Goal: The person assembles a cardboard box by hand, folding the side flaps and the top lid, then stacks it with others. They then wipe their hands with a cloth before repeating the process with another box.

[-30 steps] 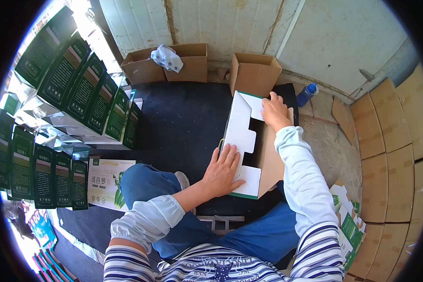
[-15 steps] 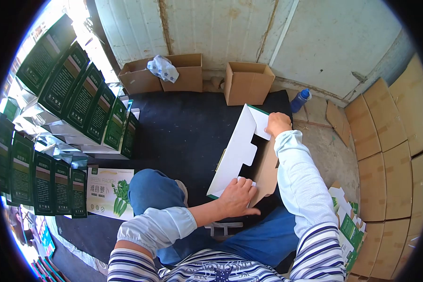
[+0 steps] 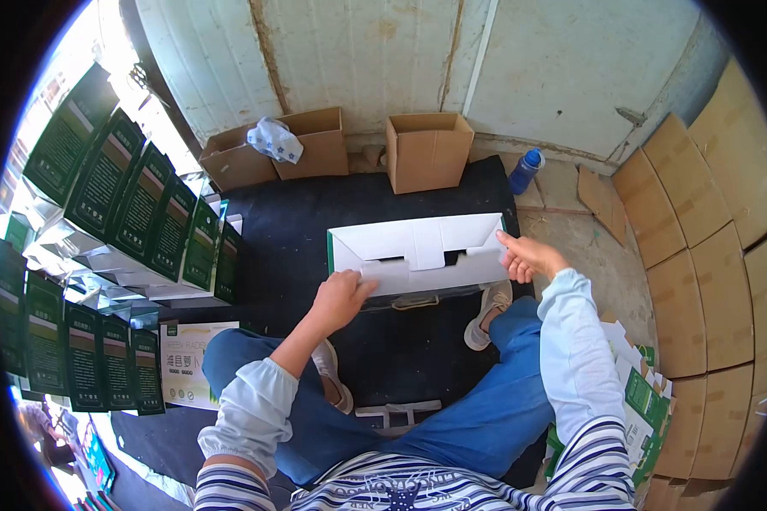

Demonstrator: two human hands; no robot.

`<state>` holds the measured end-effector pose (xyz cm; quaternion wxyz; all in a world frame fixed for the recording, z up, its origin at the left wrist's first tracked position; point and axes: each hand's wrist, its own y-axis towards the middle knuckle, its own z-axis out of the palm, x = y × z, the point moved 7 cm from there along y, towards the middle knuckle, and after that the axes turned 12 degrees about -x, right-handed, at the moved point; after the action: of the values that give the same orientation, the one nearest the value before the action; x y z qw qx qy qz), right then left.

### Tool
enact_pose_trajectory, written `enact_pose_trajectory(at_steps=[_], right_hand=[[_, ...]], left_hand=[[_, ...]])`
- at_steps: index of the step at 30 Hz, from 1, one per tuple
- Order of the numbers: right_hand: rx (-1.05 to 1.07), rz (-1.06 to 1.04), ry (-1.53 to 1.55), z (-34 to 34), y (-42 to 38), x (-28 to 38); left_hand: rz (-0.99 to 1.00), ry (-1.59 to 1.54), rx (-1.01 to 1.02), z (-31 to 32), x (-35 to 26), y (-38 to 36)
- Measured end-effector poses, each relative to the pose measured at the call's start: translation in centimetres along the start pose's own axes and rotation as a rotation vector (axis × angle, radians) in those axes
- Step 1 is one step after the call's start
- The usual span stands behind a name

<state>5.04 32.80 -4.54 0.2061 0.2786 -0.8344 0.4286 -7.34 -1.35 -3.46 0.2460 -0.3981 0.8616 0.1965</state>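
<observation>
A carton [image 3: 427, 244] with green sides stands in front of me, its white flaps folded inward across the top. A tab at the middle lies across the flaps, and dark gaps show on either side of it. At the near left corner my left hand [image 3: 343, 295] grips the carton, fingertips on the white flap. My right hand [image 3: 532, 258] holds the right end, thumb and forefinger at the edge and the other fingers curled.
Green printed cartons [image 3: 136, 187] stand in rows at left, beside a flat radish carton [image 3: 189, 362]. Brown boxes [image 3: 428, 153] and a blue bottle [image 3: 526, 172] are along the back. Brown cartons [image 3: 682, 264] are stacked at right, near folded green-and-white cardboard [image 3: 643, 400].
The carton has turned from slanted to nearly level across my front, and its open flaps are now folded in. My left hand has moved left and up; my right hand has come lower.
</observation>
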Motion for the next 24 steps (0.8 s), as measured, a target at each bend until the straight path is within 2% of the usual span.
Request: enact_pose_trajectory(at_steps=[1, 2, 4, 5, 6, 7, 9, 10, 11, 13, 17, 18, 21, 24], right_hand=[[-0.034, -0.049, 0.067, 0.4, 0.4, 0.0], [-0.07, -0.095, 0.137, 0.4, 0.8, -0.1], [-0.18, -0.284, 0.066, 0.5, 0.2, 1.3], [-0.239, -0.378, 0.026, 0.7, -0.2, 2.2], [-0.312, -0.421, -0.177, 0.8, -1.9, 3.7], [-0.477, -0.528, -0.345, 0.8, -2.6, 4.3], [-0.805, -0.73, -0.682, 1.7, -4.1, 5.4], [-0.756, -0.632, -0.619, 1.8, -5.0, 6.3], [-0.794, -0.791, -0.621, 2.5, -5.8, 7.2], [-0.871, -1.11, -0.62, 3.8, -7.3, 8.2], [-0.592, -0.9, -0.75, 6.4, -4.0, 6.4], [-0.64, -0.932, -0.761, 6.7, -4.1, 6.6], [-0.609, -0.978, -0.79, 7.3, -3.4, 7.2], [-0.385, -0.871, -0.818, 8.3, -1.9, 6.6]], left_hand=[[-0.113, -0.047, -0.016, 0.2, 1.1, 0.3], [-0.117, -0.045, -0.128, 0.2, 1.6, 0.7], [-0.117, -0.051, -0.344, 0.0, 1.7, 1.2], [-0.062, 0.006, -0.387, 0.3, 1.4, 1.3], [-0.008, 0.063, -0.434, 0.2, 0.6, 1.5], [0.044, 0.122, -0.48, 0.2, 0.0, 1.6], [-0.032, 0.096, -0.433, 0.5, 0.0, 2.0], [-0.094, 0.059, -0.395, 0.2, -0.4, 2.3], [-0.156, 0.021, -0.356, 0.1, -0.5, 2.4], [-0.014, 0.235, -0.395, 0.5, -0.7, 2.3], [0.21, 0.462, -0.398, 1.9, -1.3, 1.1], [0.212, 0.392, -0.344, 2.2, -1.2, 1.1], [0.285, 0.414, -0.275, 2.7, -1.3, 0.7], [0.304, 0.487, -0.192, 3.5, -0.9, 0.8]])
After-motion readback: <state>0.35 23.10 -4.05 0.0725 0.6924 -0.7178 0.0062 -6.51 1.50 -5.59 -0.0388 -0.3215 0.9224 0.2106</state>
